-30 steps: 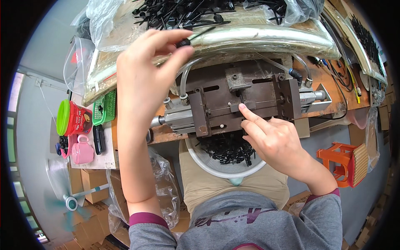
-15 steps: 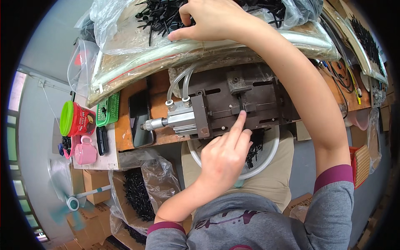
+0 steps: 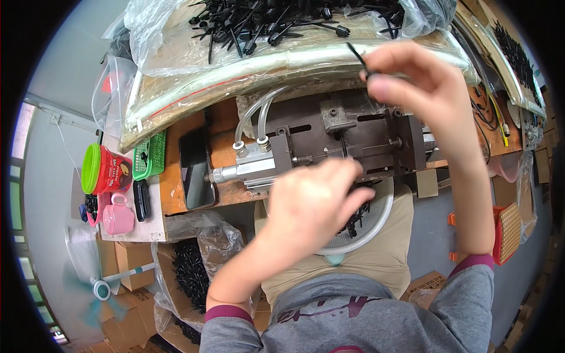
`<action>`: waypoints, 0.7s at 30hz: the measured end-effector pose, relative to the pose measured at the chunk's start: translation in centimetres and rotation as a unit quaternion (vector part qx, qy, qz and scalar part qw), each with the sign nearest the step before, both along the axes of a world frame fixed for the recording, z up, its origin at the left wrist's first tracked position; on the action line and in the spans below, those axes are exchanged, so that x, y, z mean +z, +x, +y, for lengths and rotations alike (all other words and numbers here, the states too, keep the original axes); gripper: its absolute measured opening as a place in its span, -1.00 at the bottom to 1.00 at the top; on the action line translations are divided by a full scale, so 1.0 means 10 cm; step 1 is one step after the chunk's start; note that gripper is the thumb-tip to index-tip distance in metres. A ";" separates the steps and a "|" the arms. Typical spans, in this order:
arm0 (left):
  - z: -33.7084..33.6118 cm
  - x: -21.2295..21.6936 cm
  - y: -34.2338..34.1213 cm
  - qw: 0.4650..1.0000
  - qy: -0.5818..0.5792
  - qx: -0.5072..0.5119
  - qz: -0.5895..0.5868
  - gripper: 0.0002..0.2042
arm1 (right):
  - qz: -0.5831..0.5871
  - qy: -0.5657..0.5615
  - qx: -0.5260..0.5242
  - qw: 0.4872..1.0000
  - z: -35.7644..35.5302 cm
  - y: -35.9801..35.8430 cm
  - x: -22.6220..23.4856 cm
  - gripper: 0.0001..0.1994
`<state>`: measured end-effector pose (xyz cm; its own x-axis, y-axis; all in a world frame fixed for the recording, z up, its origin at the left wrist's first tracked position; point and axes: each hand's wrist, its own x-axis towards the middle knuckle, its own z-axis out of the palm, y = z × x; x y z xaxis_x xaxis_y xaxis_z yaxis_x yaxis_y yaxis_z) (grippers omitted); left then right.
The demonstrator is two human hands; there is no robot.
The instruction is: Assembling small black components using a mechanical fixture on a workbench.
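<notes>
Pinched between thumb and fingertips of the right hand point(image 3: 421, 88) is a thin black plastic tie point(image 3: 356, 54); its long axis runs up and to the left from the grip, the free end pointing toward the heap of like ties point(image 3: 265, 23) lying on clear plastic at the back of the bench. That hand hovers above the right part of the dark metal jig point(image 3: 353, 138), so the tie sits just over the jig and apart from it. Nearer the body, the left hand point(image 3: 312, 203) is loosely curled at the jig's front edge, fingers down over a white bowl point(image 3: 376, 226) of black pieces; whether it grasps anything I cannot tell. Off to the left lie a dark phone point(image 3: 196, 170) and a green basket point(image 3: 148, 156).
</notes>
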<state>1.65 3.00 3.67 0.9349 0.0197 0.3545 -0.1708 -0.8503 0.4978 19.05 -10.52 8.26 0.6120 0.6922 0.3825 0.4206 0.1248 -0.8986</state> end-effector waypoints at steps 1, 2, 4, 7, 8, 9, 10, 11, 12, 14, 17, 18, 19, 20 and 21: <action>0.06 0.15 0.06 0.998 -0.019 0.033 -0.057 -0.73 | -0.041 -0.015 -0.020 0.999 -0.11 -0.14 -0.10 -0.76; 0.21 0.23 0.19 0.987 0.020 0.046 -0.150 -0.79 | -0.152 -0.013 -0.055 0.987 -0.18 -0.25 -0.23 -0.76; 0.50 0.40 0.43 0.966 0.049 0.119 -0.226 -0.84 | -0.334 -0.089 -0.060 0.936 -0.33 -0.47 -0.33 -0.73; 0.89 0.57 0.85 0.942 0.143 0.150 -0.264 -0.86 | -0.322 -0.146 -0.051 0.934 -0.40 -0.82 -0.64 -0.72; 0.93 0.61 0.90 0.958 0.127 0.170 -0.193 -0.84 | -0.333 -0.173 -0.048 0.926 -0.41 -0.88 -0.70 -0.73; 0.86 0.72 1.01 0.971 0.107 0.179 -0.117 -0.82 | -0.344 -0.196 -0.053 0.917 -0.41 -0.91 -0.77 -0.74; 0.83 0.79 1.05 0.976 0.091 0.195 -0.041 -0.79 | -0.356 -0.214 -0.053 0.908 -0.38 -0.94 -0.80 -0.75; 0.81 0.80 1.09 0.976 0.091 0.193 -0.029 -0.81 | -0.399 -0.206 -0.067 0.891 -0.34 -0.94 -0.83 -0.80; 0.81 0.79 1.12 0.977 0.091 0.192 -0.016 -0.82 | -0.417 -0.215 -0.065 0.880 -0.31 -0.93 -0.81 -0.82; 0.85 0.73 1.19 0.981 0.074 0.182 -0.001 -0.83 | -0.454 -0.234 -0.061 0.858 -0.26 -0.89 -0.74 -0.85; 0.93 0.67 1.17 0.988 0.025 0.153 -0.019 -0.82 | -0.470 -0.252 -0.045 0.845 -0.24 -0.89 -0.63 -0.88; 0.87 0.72 1.07 0.990 0.008 0.137 -0.036 -0.81 | -0.468 -0.258 -0.046 0.844 -0.24 -0.88 -0.61 -0.87; 0.81 0.76 0.94 0.991 -0.009 0.121 -0.053 -0.79 | -0.466 -0.265 -0.046 0.843 -0.24 -0.88 -0.60 -0.85; 0.75 0.78 0.82 0.991 -0.037 0.111 -0.068 -0.80 | -0.464 -0.270 -0.046 0.842 -0.25 -0.88 -0.58 -0.84; 0.68 0.77 0.68 0.989 -0.064 0.101 -0.082 -0.80 | -0.454 -0.256 -0.035 0.852 -0.24 -0.85 -0.54 -0.82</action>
